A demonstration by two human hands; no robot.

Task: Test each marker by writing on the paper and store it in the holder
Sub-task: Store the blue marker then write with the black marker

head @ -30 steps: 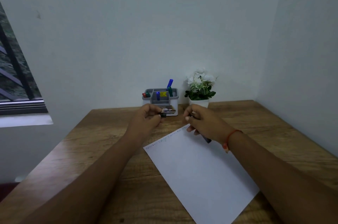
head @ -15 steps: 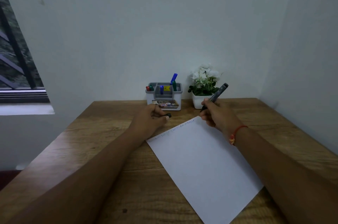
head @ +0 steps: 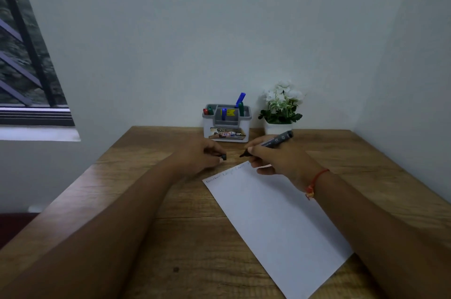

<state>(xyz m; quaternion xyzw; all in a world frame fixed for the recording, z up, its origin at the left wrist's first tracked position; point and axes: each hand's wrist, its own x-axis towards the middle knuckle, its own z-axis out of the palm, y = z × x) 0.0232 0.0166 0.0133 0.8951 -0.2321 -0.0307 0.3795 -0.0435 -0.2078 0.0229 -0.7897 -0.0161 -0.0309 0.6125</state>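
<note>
Pale, matte walls meet in a corner behind a wooden table [head: 151, 201] whose top shows brown grain with lighter streaks. At far left a window [head: 22, 59] with dark slanted bars sits above a white sill.

Reaching in from the near left, a bare forearm runs diagonally to the left hand [head: 200, 155], which rests knuckles-up on the wood, fingers curled inward and pinching a small black cap [head: 223, 157] at their tips, just left of the paper's far corner.

Against the far wall stands the holder [head: 225, 127], a boxy white plastic caddy with a grey divided insert and a printed label on its front. Its compartments carry capped markers: red and green tips at the left end, a blue one in the middle, a blue one and a green one leaning at the right.

Lying flat on the table, the paper [head: 275, 220] is a smooth white sheet turned at an angle, with a faint line of handwriting along its far edge.

Above that far edge the right hand [head: 278, 159] closes its fingers around a black marker [head: 271, 142] in a writing grip; the bare tip points left, just off the paper's corner, and the barrel slants up to the right. A red thread bracelet [head: 316, 182] circles the wrist.

A small white pot of white flowers [head: 280, 105] with green leaves stands right of the holder.
</note>
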